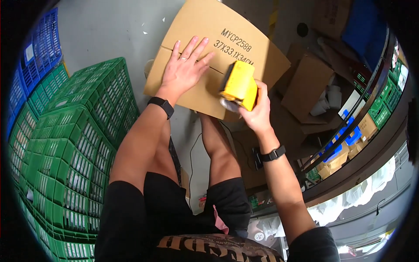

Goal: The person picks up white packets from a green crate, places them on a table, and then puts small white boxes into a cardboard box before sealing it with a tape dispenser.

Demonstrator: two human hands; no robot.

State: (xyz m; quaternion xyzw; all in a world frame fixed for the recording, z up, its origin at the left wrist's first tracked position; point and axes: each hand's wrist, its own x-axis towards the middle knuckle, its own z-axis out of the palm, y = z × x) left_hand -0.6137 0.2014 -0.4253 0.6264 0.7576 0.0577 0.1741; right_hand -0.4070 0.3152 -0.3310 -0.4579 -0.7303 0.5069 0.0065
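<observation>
A large cardboard box [205,26] with black print stands in front of me, its flaps folded together along a seam. My left hand [184,72] lies flat on its top at the left of the seam, fingers spread, a ring on one. In my right hand [259,107] is a yellow tape dispenser [240,83], held over the box's near right part. The dispenser looks slightly blurred, and I cannot tell whether it touches the cardboard. My fingers on its far side are partly hidden.
Stacked green plastic crates [52,153] rise close on the left, with blue crates [41,48] behind. At the right are an open carton [307,87] with white rolls in it and a dark curved rail [349,174]. A thin cable [190,161] runs along the floor [109,26].
</observation>
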